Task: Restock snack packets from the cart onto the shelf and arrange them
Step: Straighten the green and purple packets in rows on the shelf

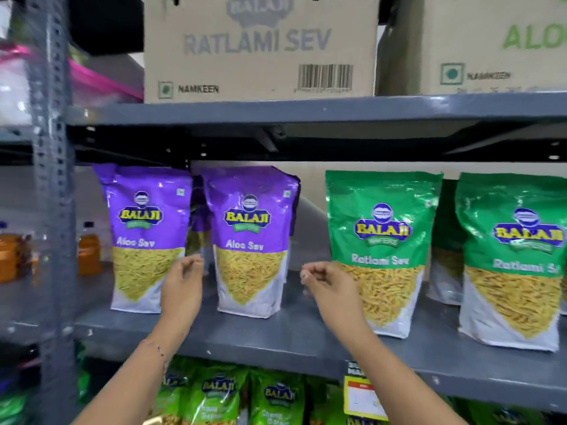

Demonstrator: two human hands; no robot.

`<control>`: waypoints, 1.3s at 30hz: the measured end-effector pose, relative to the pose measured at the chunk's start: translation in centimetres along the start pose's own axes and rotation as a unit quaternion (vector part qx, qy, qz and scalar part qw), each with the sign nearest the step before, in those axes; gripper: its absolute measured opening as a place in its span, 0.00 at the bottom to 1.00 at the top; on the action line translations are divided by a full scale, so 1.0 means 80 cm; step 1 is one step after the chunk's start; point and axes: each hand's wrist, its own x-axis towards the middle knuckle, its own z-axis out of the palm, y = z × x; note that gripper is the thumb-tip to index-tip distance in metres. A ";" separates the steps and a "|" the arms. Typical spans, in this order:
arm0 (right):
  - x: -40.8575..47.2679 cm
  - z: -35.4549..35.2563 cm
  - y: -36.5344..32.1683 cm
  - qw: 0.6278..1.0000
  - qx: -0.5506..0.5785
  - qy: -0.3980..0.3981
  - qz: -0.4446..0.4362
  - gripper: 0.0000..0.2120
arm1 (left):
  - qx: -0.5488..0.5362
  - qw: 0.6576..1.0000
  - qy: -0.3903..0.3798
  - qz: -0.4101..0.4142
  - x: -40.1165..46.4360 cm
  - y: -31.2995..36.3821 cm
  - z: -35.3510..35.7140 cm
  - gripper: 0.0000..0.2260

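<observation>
Two purple Aloo Sev packets stand upright on the grey shelf [306,338]: one at the left [144,234], one beside it [251,240], with more purple packets behind. Two green Ratlami Sev packets stand to the right, the nearer [383,250] and the farther [515,259]. My left hand [184,283] hovers between the two purple packets, fingers loosely curled, holding nothing. My right hand [325,286] hovers between the second purple packet and the nearer green one, fingers loosely curled and empty. The cart is out of view.
Cardboard cartons marked Ratlami Sev [260,47] and another [491,44] sit on the shelf above. A perforated steel upright [52,179] stands at the left, with orange bottles [89,253] beyond it. Green snack packets [221,397] and a yellow price tag [362,400] fill the lower shelf.
</observation>
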 end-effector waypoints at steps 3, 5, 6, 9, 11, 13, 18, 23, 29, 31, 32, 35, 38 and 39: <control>0.049 0.042 -0.004 0.992 0.096 0.033 0.075 0.12 | -0.076 0.990 -0.071 -0.092 0.039 -0.012 0.013 0.11; 0.072 0.061 0.000 0.984 0.125 0.065 0.107 0.10 | -0.149 0.972 -0.098 -0.156 0.055 -0.017 0.024 0.08; 0.078 0.068 0.004 0.981 0.129 0.081 0.118 0.09 | -0.172 0.965 -0.101 -0.169 0.059 -0.021 0.028 0.08; 0.083 0.076 0.011 0.977 0.132 0.106 0.131 0.09 | -0.197 0.963 -0.090 -0.162 0.059 -0.028 0.034 0.08; 0.084 0.077 0.013 0.978 0.127 0.107 0.122 0.10 | -0.215 0.961 -0.072 -0.159 0.058 -0.035 0.035 0.09; 0.080 0.082 0.016 0.982 0.115 0.099 0.109 0.08 | -0.224 0.958 -0.059 -0.170 0.059 -0.048 0.036 0.03; 0.078 0.082 0.022 0.989 0.031 0.125 0.076 0.10 | -0.198 0.965 -0.019 -0.171 0.051 -0.034 0.034 0.05; 0.080 0.084 0.026 0.986 0.035 0.140 0.088 0.11 | -0.169 0.972 -0.013 -0.165 0.049 -0.030 0.037 0.07; 0.079 0.079 0.026 0.984 0.037 0.153 0.089 0.11 | -0.176 0.967 -0.031 -0.182 0.049 -0.025 0.037 0.11; 0.078 0.078 0.027 0.983 0.043 0.156 0.086 0.10 | -0.177 0.967 -0.032 -0.181 0.048 -0.024 0.038 0.11; 0.078 0.078 0.028 0.983 0.050 0.152 0.087 0.10 | -0.177 0.967 -0.033 -0.180 0.045 -0.022 0.037 0.11; 0.076 0.078 0.027 0.983 0.050 0.155 0.090 0.10 | -0.169 0.971 -0.031 -0.169 0.044 -0.028 0.035 0.11; 0.072 0.075 0.026 0.983 0.056 0.146 0.091 0.08 | -0.172 0.967 -0.050 -0.179 0.040 -0.028 0.033 0.08; 0.069 0.075 0.024 0.984 0.071 0.139 0.089 0.07 | -0.165 0.970 -0.046 -0.170 0.035 -0.021 0.033 0.07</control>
